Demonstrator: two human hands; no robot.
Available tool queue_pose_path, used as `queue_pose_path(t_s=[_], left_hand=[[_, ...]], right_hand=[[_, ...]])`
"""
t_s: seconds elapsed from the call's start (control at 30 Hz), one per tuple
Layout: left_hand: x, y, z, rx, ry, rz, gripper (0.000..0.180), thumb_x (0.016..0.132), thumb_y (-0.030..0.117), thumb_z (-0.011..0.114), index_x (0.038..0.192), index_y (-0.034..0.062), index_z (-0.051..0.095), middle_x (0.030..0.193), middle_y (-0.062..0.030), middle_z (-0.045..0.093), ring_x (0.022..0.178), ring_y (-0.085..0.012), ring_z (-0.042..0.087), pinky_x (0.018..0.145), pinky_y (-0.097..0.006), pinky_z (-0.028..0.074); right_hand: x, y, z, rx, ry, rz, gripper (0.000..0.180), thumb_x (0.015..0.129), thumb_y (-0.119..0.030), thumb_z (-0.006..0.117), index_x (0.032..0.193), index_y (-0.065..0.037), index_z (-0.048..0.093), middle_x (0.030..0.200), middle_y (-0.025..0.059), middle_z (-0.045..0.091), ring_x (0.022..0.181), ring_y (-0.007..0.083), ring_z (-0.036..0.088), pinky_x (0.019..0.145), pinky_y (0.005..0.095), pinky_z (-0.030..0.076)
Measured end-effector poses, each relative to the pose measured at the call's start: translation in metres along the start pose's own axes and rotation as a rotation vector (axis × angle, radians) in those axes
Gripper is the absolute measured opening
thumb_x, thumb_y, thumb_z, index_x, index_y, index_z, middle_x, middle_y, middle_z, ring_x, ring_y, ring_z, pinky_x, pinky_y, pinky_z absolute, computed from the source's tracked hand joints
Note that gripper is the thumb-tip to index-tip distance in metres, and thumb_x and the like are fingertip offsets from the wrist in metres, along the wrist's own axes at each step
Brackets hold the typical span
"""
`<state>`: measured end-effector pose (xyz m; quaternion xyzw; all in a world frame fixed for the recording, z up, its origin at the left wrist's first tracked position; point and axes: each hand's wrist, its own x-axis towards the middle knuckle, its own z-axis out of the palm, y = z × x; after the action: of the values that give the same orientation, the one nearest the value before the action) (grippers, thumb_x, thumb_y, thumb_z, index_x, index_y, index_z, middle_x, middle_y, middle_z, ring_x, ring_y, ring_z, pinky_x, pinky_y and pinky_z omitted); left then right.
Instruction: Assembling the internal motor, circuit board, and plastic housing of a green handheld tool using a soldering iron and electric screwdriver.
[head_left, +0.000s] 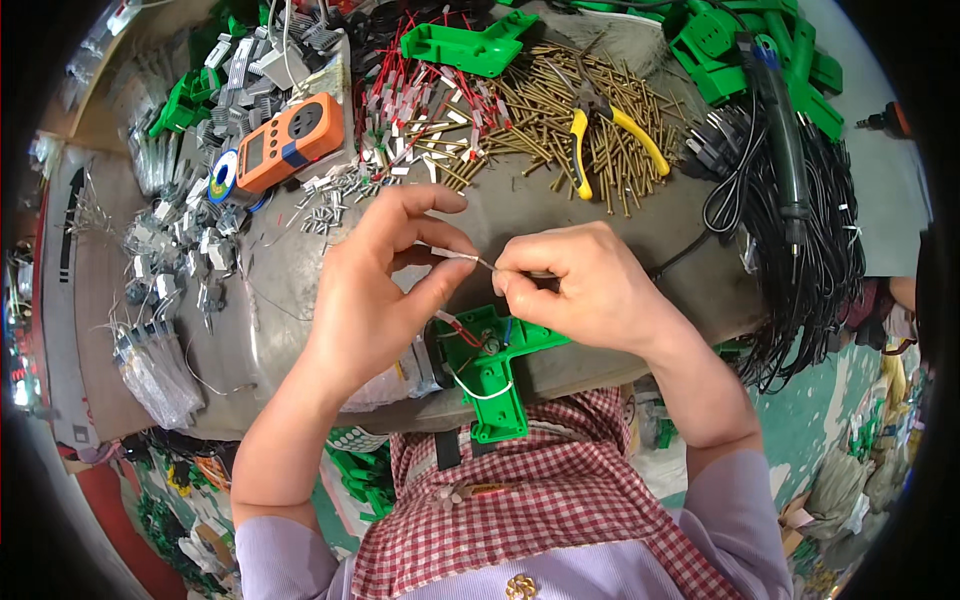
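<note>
Between thumb and index finger of my left hand (365,285) is the tip of a thin wire with a pale sleeve (455,253). My right hand (585,285) is closed in a pinch close beside it, at the wire's other side. A black cord (672,265) comes out behind the right hand and runs toward the bundle at the right. Below both hands lies an open green plastic housing half (495,410), with red and white wires and a small round metal part inside. My right fingers hide part of the wire.
An orange meter with a socket (292,143) stands beside a solder spool (223,178). Yellow-handled pliers (580,150) rest on a heap of long screws (545,125). Black cords (825,260) and a dark cylindrical tool (780,140) lie right. Small grey parts (165,250) fill the left.
</note>
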<state>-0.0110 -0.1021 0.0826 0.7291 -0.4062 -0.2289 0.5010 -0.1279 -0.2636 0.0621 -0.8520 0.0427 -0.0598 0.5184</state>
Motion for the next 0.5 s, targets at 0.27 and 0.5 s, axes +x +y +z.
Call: queue_pose_path(t_s=[0.27,0.5], left_hand=[[-0.0003,0.0032,0.0029,0.037,-0.075,0.015,0.039,0.078,-0.008,0.064,0.114,0.0017,0.05,0.092,-0.0082,0.064,0.09,-0.0155,0.064,0.082,-0.029,0.051],[0.0012,-0.0011,0.0061,-0.13,0.019,-0.015,0.037,0.081,-0.008,0.063,0.113,0.0012,0.048,0.091,-0.0073,0.064,0.09,-0.0125,0.063,0.081,-0.028,0.052]], right_hand=[[-0.0009,0.0025,0.001,0.003,0.043,-0.083,0.013,0.078,-0.015,0.064,0.076,-0.004,0.057,0.066,0.011,0.06,0.057,0.0262,0.06,0.054,0.0336,0.046],[-0.0087,-0.001,-0.0011,0.277,0.157,0.064,0.013,0.082,-0.008,0.066,0.083,0.0,0.057,0.067,0.0056,0.061,0.06,0.0093,0.06,0.053,0.0268,0.045]])
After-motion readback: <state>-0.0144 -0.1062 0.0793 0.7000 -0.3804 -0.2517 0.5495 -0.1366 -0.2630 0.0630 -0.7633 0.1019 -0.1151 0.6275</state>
